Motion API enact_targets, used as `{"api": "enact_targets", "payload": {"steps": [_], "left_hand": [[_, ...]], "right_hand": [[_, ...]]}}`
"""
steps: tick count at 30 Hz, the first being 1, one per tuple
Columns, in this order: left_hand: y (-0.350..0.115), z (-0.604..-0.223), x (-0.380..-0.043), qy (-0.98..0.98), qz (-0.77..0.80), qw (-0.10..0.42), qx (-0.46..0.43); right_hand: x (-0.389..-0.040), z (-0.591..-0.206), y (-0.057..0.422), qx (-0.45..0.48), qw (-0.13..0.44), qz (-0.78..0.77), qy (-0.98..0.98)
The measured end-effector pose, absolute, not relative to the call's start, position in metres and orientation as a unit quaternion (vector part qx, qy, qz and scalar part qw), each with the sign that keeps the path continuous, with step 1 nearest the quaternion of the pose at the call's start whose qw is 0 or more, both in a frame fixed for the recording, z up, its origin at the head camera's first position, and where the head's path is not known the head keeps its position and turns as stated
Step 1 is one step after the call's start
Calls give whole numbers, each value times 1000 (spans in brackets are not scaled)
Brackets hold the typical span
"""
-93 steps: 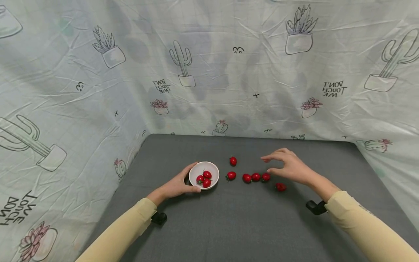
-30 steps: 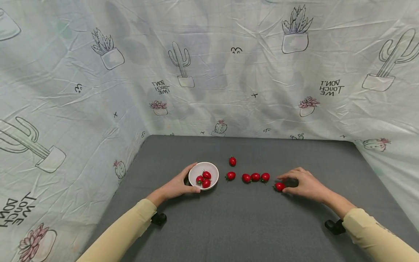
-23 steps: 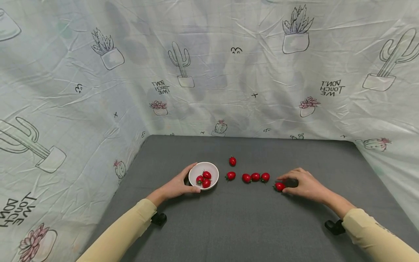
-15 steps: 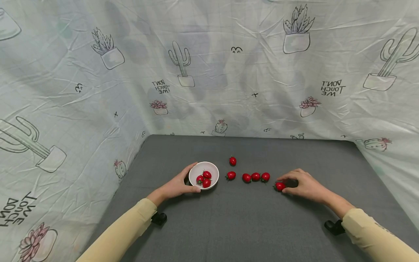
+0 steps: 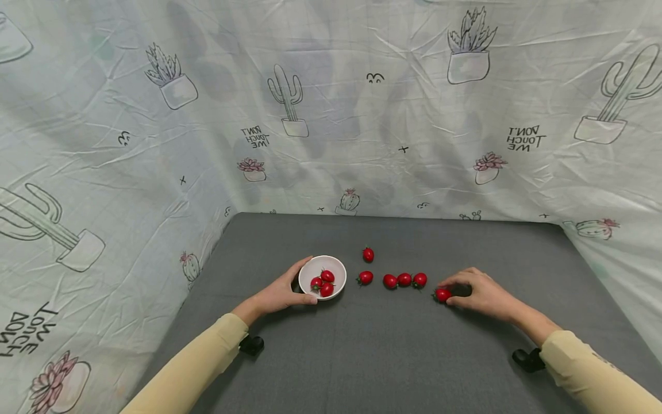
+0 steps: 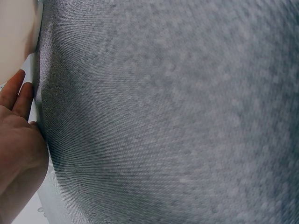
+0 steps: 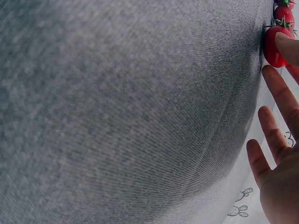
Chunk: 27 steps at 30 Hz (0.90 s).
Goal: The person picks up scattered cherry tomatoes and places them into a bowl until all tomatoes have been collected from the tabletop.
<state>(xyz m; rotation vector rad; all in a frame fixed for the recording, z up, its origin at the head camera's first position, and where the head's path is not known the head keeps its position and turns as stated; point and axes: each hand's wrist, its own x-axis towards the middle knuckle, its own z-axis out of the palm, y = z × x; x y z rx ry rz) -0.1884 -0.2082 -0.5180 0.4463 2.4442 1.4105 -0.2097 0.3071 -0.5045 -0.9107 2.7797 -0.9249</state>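
Observation:
My left hand [image 5: 281, 292] grips the side of a small white bowl [image 5: 338, 268], thumb at the near side and fingers round the far side. Inside the bowl lie three red cherry tomatoes [image 5: 327, 276]. In the left wrist view only part of the pale bowl [image 6: 14, 37] shows, beside the fingertips. On the right, my right hand [image 5: 481, 293] pinches a cherry tomato [image 5: 441, 295] on the table between thumb and fingers. The right wrist view has the thumb on this tomato [image 7: 272, 50], its green stem end pointing away, with the other fingers spread below.
Between the hands, three cherry tomatoes [image 5: 404, 279] form a touching row. Left of them lies another tomato [image 5: 365, 278], with one more [image 5: 368, 255] farther back. The grey cloth-covered table [image 5: 362, 356] ends at a printed curtain [image 5: 341, 115].
My right hand has come down and to the right from above the tomato row to the rightmost tomato, and has stayed there over the last second. The left hand and bowl have kept still.

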Motion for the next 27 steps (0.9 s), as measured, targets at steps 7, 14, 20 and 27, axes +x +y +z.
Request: {"api": "enact_targets", "payload": {"steps": [7,14,20,27], "left_hand": [[-207,-518,-188,842,497,139,156],[-207,-515,-187,850,484,146,149],[-208,-517,-188,854,478,148,142],[-208,-517,-188,852,481,145,148]], "right_hand": [[-209,-507,307,-293,40,-309,904],[-208,-508,308,-294,37,-309,904],[-207,-507,307,-296,35,-310,903],[-209,-506,308,-299,23,-310,902]]}}
